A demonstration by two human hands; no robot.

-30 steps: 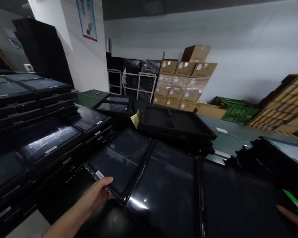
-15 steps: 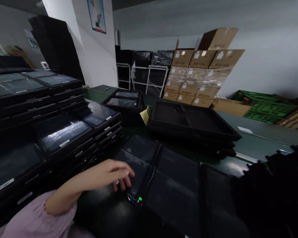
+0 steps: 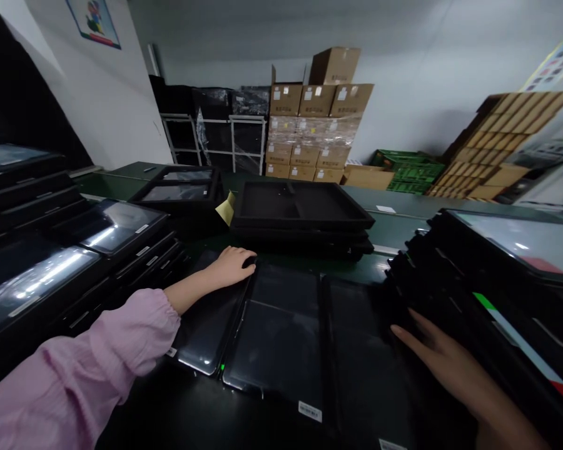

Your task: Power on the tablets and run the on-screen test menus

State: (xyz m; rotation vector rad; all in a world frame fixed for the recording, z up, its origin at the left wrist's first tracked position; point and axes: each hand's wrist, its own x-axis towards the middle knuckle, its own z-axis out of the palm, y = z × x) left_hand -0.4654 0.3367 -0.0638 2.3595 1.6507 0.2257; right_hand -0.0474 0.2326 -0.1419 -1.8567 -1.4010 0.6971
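Three dark flat screens lie side by side on the dark table: the left screen (image 3: pixel 206 331), the middle screen (image 3: pixel 276 344) and the right screen (image 3: pixel 363 362). My left hand (image 3: pixel 229 267) rests at the far end of the left screen, close to the middle one, its fingers bent over the far edge and the thumb apart. Along the outer side of the right screen is my right hand (image 3: pixel 434 347), with fingers stretched out and partly lost in shadow; whether it touches the screen I cannot tell. White labels mark the near ends of the screens.
Stacked trays of screens (image 3: pixel 122 222) stand at left. Black foam trays (image 3: pixel 304 206) lie behind the three screens, beside a yellow paper (image 3: pixel 226 209). A tall stack with a screen on top (image 3: pixel 525 240) rises at right. Cartons (image 3: pixel 309 134) and green crates (image 3: pixel 406 169) are farther back.
The view has swung right. My left hand has moved from the near part of the left screen to its far end. My right hand has come into view at the right.
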